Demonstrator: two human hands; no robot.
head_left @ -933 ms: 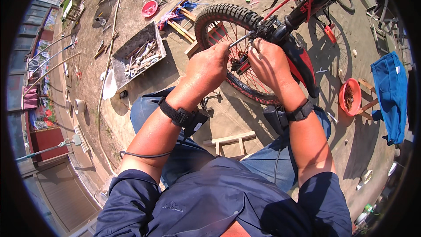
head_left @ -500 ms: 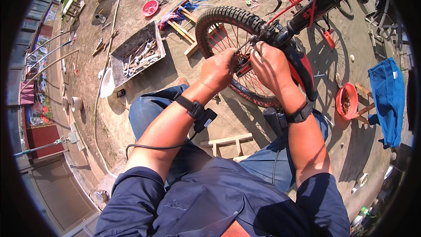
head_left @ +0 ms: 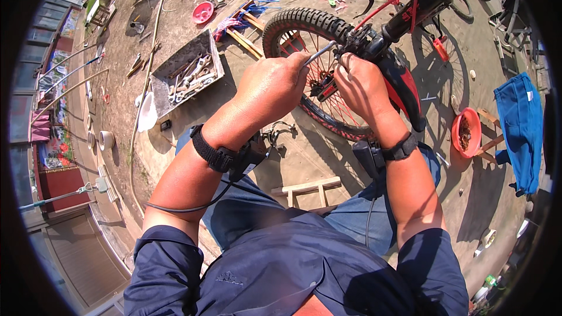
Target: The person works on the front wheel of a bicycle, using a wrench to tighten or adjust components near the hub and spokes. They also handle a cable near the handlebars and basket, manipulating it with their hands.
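My left hand (head_left: pixel 274 82) is closed on a thin metal tool (head_left: pixel 321 51), like a wrench or hex key, whose far end reaches the black fittings (head_left: pixel 360 40) low on the bicycle's fork (head_left: pixel 397 28). My right hand (head_left: pixel 359 80) is closed, fingertips at those fittings; what they grip is hidden. Behind both hands are the front wheel (head_left: pixel 304 19), with red spokes and knobbly tyre, and a red-and-black fender (head_left: pixel 404 90). The tool's near end is inside my left fist.
A metal tray (head_left: pixel 211 47) of wrenches sits left; wooden pieces (head_left: pixel 244 42) with coloured cords lie behind it. Right are an orange bowl (head_left: pixel 466 131) of small parts and blue cloth (head_left: pixel 518 129). A wooden frame (head_left: pixel 306 188) lies between my legs; a hose (head_left: pixel 151 64) runs along the left.
Since half a second ago my left hand has moved left and slightly upward, with more of the metal tool showing. My right hand has moved very little.
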